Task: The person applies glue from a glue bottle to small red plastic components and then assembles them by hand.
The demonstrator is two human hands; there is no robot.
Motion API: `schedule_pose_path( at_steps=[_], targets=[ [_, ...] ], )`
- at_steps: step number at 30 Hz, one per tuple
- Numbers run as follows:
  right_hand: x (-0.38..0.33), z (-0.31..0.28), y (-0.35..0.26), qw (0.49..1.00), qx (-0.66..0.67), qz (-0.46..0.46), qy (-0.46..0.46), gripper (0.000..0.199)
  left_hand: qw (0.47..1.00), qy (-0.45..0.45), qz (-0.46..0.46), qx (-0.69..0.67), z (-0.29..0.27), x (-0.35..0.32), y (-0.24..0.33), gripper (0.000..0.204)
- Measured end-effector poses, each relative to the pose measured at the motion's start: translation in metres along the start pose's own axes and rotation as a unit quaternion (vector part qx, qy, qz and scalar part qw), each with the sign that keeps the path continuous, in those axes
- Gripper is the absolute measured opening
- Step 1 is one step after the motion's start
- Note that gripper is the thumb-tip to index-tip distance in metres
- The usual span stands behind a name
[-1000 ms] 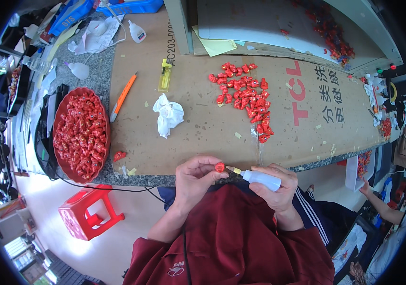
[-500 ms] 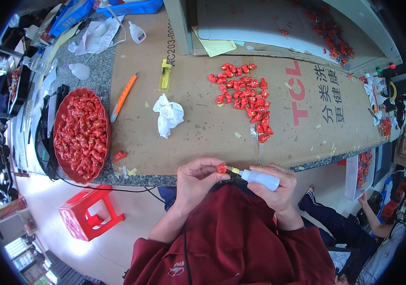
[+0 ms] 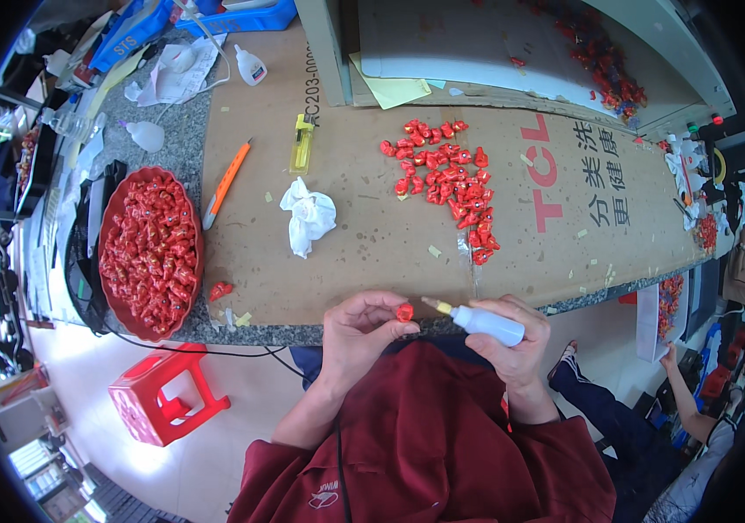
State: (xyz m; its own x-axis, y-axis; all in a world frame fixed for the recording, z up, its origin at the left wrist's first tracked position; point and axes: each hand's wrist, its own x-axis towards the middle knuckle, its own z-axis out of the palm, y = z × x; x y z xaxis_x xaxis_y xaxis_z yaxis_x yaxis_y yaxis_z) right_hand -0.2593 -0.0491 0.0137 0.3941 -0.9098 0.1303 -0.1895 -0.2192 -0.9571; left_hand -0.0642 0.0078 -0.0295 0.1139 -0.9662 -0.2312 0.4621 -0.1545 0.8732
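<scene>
Between the thumb and fingers of my left hand [image 3: 359,329] is a small red figure [image 3: 404,312], held just over the table's front edge. My right hand [image 3: 516,342] grips a soft white glue bottle [image 3: 493,326] with a yellow collar and a narrow tip. That tip points left at the red figure, with a small gap between them. Further back on the cardboard sheet [image 3: 363,261] lies a loose group of similar red figures [image 3: 459,187]. A scalloped red bowl [image 3: 198,283] heaped with more of them stands at the left.
An orange utility knife [image 3: 227,183], a yellow cutter [image 3: 302,144] and a crumpled white tissue [image 3: 309,216] lie between bowl and group. Two more small bottles stand at the back left. A red stool [image 3: 163,392] is on the floor at left; another person's arm [image 3: 690,401] shows at right.
My right hand has drawn the glue bottle to the right, so its tip is now apart from the red figure. My left hand has stayed almost in place.
</scene>
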Motion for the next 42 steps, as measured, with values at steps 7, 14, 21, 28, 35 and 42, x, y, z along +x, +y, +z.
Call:
schedule_pose_path(
  at_steps=[7,14,21,28,35,42],
  targets=[
    [0.026,0.022,0.005,0.991,0.089,0.081,0.057,0.034,0.999,0.045,0.022,0.018,0.000,-0.005,0.004,0.024],
    [0.047,0.049,0.020,0.999,0.020,-0.045,-0.001,0.032,0.999,0.016,0.031,-0.010,-0.013,-0.012,0.004,0.028],
    [0.024,0.052,0.026,0.998,0.052,0.010,0.027,0.030,0.996,-0.037,0.082,-0.007,-0.009,-0.009,-0.001,0.032],
    [0.022,0.044,0.028,0.994,-0.031,-0.104,0.035,0.030,0.995,-0.044,0.087,-0.021,-0.007,-0.012,-0.008,0.033],
    [0.014,0.049,0.034,0.987,-0.037,-0.122,0.098,0.030,0.994,-0.054,0.090,-0.022,0.002,-0.014,-0.014,0.033],
    [0.019,0.045,0.026,0.966,-0.154,-0.173,0.115,0.030,0.996,-0.034,0.086,-0.020,0.006,-0.016,-0.009,0.031]
  ],
)
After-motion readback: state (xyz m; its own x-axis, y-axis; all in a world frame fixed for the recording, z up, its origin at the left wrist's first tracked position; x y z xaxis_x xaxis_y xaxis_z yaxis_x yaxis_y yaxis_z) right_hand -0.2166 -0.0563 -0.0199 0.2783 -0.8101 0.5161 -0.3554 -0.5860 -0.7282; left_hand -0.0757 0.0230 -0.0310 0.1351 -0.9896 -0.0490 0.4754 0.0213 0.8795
